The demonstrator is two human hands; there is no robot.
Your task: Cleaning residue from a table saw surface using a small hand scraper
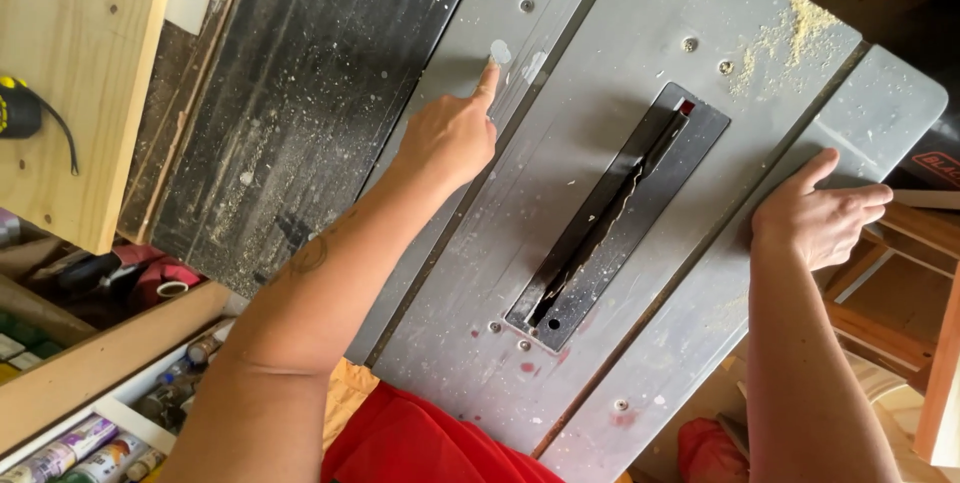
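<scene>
On grey table saw top (640, 243), my left hand (450, 133) loosely curled, index fingertip touching surface left of blade slot (615, 213). My right hand (820, 211) open, flat, gripping nothing, at right edge. Sawdust (780, 38) near far corner.

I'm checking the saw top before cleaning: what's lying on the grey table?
Sawdust at the far corner and both hands: left hand, right hand. Anything beneath them is covered.
</scene>
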